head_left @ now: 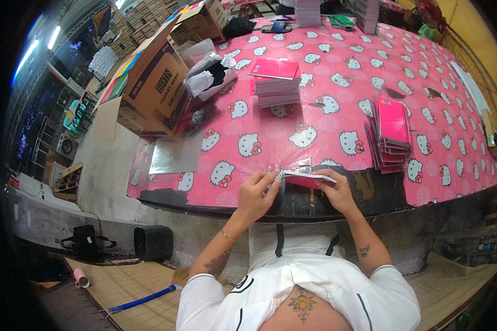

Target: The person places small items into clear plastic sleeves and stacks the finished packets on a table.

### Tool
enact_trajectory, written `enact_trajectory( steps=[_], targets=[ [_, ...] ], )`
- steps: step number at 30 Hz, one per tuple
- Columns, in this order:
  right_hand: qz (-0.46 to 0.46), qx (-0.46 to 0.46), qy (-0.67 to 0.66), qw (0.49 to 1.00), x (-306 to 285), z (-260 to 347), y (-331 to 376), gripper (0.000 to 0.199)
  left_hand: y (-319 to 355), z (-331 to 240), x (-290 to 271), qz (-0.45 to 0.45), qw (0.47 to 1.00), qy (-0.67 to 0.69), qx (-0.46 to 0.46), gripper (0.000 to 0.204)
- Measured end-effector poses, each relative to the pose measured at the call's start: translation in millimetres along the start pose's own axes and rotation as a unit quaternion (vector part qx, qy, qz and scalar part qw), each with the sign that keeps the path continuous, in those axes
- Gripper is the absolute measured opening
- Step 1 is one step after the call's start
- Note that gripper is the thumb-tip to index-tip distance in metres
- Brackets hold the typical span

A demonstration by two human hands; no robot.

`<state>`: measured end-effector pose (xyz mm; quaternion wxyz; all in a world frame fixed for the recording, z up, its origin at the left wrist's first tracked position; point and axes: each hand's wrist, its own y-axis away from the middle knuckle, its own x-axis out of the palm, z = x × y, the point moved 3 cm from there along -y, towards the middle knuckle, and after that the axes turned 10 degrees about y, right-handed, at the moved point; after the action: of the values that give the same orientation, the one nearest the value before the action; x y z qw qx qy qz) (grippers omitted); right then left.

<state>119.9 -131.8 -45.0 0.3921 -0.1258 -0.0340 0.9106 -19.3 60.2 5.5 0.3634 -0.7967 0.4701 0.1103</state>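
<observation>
At the table's near edge I hold a small pink-covered spiral notebook (306,179) between both hands, seen nearly edge-on. My left hand (258,194) pinches its wire-bound end with closed fingers. My right hand (338,193) grips the opposite end, thumb and fingers around the pages. To the right of my hands, a leaning stack of pink spiral notebooks (394,124) stands on the table. Farther off, near the middle, is another pile with a pink cover (274,69) on top and white page edges below.
A pink cloth with cat faces covers the table (337,118); its near edge shows black. An open cardboard box (154,91) stands at the left, beside crumpled plastic wrapping (210,77) and a silvery flat sheet (175,155). More notebook stacks (308,12) rise at the far edge.
</observation>
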Motion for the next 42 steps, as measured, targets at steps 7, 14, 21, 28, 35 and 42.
enact_trajectory(
  steps=[7, 14, 21, 28, 35, 42],
  targets=[
    [-0.008, -0.019, 0.004, 1.000, 0.0, 0.7, -1.2, 0.017, -4.0, 6.8, 7.2, -0.003, 1.000, 0.002, -0.028, 0.021],
    [0.013, -0.007, -0.012, 1.000, -1.3, 2.9, -0.6, 0.017, -8.4, 16.7, 5.5, 0.013, 1.000, 0.017, -0.013, 0.022],
    [0.037, 0.005, -0.019, 0.999, -1.4, -0.8, -0.3, 0.019, -26.7, 20.5, -2.4, 0.165, 0.985, 0.055, -0.022, 0.022],
    [0.037, 0.008, 0.004, 0.999, -2.7, 8.9, 0.8, 0.019, -30.8, 0.1, -2.8, 0.175, 0.984, -0.007, 0.036, 0.027],
    [0.023, 0.009, 0.027, 0.999, -1.1, 7.0, 4.3, 0.022, -29.2, 12.2, 4.9, 0.206, 0.974, -0.077, 0.044, 0.036],
    [-0.086, 0.064, -0.103, 0.989, 11.5, 18.0, 8.2, 0.023, 13.3, -11.3, 38.9, 0.098, 0.946, -0.298, 0.087, 0.073]
  ],
)
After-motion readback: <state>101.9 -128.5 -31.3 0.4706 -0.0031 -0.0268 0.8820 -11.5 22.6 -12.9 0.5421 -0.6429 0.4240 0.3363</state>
